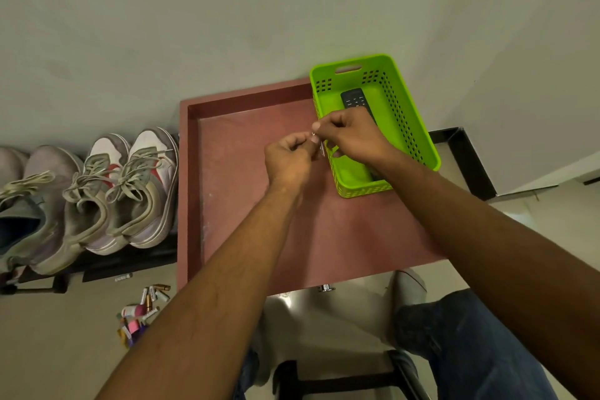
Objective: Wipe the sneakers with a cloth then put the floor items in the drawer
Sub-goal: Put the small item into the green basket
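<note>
Over the open drawer (246,178), left hand (287,159) and right hand (352,135) together pinch a small metal piece (321,148).

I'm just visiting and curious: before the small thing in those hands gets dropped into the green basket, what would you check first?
1. Small silvery metal item pinched by both hands, left hand and right hand: ok.
2. What the item is: cannot tell.
3. Open reddish-brown wooden drawer: ok.
4. Green perforated plastic basket in the drawer has room beside the black remote control: ok.
5. Small colourful items on the floor still to collect: not ok.
</note>
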